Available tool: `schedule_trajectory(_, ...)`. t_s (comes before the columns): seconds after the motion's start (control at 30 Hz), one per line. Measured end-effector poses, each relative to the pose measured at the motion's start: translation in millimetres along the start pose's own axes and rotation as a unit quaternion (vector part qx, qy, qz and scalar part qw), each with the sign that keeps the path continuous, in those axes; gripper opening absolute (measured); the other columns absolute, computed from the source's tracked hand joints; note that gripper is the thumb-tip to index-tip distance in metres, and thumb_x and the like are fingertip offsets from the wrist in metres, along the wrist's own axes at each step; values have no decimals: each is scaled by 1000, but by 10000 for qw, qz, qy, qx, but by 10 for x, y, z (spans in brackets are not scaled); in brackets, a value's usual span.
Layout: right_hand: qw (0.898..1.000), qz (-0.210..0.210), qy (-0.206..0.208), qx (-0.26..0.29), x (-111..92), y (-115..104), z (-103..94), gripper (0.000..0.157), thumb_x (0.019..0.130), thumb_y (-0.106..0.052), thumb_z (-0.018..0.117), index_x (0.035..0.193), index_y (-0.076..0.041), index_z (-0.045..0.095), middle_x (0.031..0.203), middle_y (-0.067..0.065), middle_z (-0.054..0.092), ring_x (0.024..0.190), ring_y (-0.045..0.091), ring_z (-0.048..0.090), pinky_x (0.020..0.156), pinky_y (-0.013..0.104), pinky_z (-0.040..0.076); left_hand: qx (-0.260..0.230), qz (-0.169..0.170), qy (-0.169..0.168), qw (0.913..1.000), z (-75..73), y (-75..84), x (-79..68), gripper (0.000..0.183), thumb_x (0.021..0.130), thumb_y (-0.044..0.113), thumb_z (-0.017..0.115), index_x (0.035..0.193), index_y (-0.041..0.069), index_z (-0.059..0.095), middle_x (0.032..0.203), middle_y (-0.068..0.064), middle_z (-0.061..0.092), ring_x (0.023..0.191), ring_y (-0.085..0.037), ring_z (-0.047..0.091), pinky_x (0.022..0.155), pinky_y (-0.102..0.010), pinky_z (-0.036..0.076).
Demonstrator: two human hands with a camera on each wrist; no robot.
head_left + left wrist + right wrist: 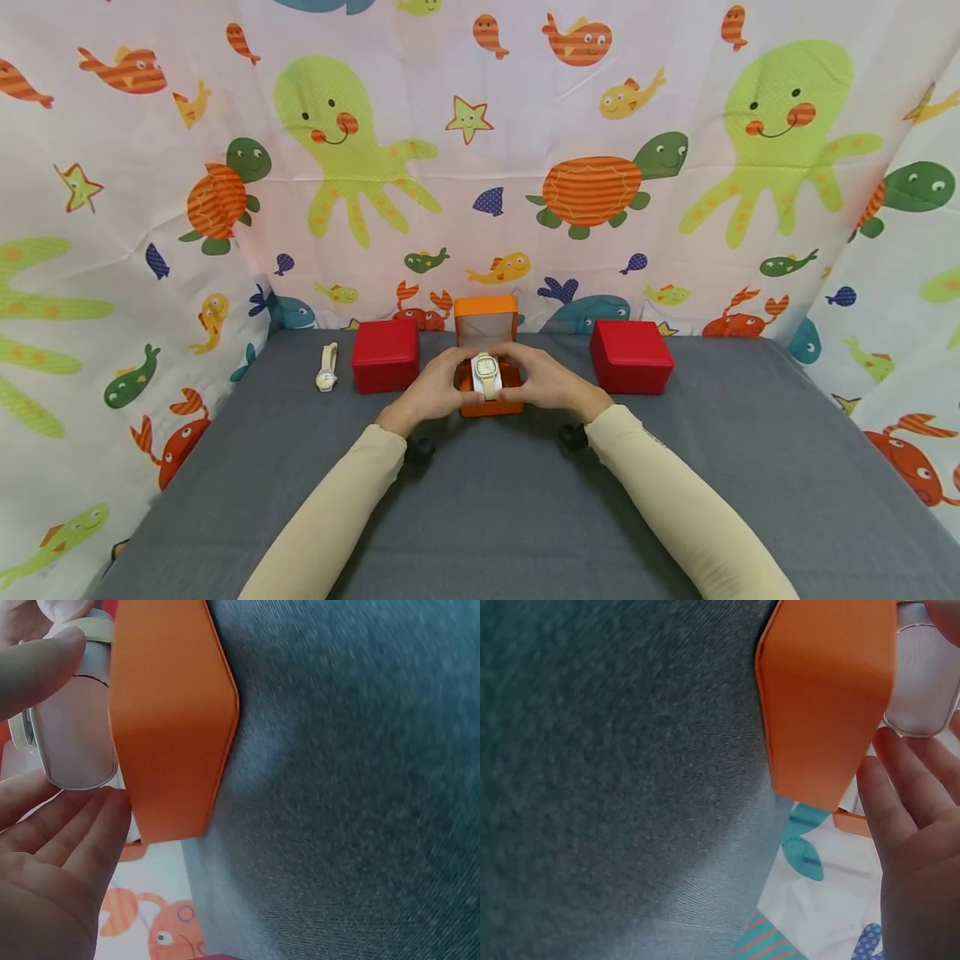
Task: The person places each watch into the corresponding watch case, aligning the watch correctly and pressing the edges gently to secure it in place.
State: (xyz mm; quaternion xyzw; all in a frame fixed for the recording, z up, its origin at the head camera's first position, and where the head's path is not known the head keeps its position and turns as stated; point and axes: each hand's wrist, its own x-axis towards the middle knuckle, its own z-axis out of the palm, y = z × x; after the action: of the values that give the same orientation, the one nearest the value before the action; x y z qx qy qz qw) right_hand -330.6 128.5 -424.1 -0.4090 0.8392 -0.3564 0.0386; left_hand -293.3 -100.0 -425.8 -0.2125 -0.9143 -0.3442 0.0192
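A wristwatch with a cream strap (487,367) is wrapped around a white watch cushion (75,735). Between thumb and fingers, my left hand (433,387) holds the cushion from its left side. My right hand (547,382) grips it from the right in the same way. The cushion is at the mouth of an orange watch box (491,410) whose lid stands raised at the back. In both wrist views the fingertips are by the box's rim, with the cushion partly inside. How deep it sits is hidden.
To the left stands a closed red box (386,357), and beyond it lies another light-strapped wristwatch (327,368). A second red box (632,357) is on the right. A grey cloth (480,517) covers the table, and a sea-animal curtain (480,167) hangs behind and at the sides.
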Motion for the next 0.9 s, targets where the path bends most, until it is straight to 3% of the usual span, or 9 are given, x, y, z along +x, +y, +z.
schedule_trajectory(0.6,9988,394,-271,139,48,41,-48,60,81,-27,77,133,-21,49,128,-3,54,117,25,53,97,46,45,-12,-168,-203,9997,24,-47,69,71,79,32,79,139,12,47,132,-3,51,110,-20,49,95,-37,46)
schedule_trajectory(0.9,9984,439,-347,-58,28,40,-38,56,81,-25,76,131,-20,50,124,-2,55,113,28,51,95,45,47,214,11,-265,9994,91,-66,99,68,78,30,80,135,10,49,125,-2,54,107,-20,50,94,-35,46)
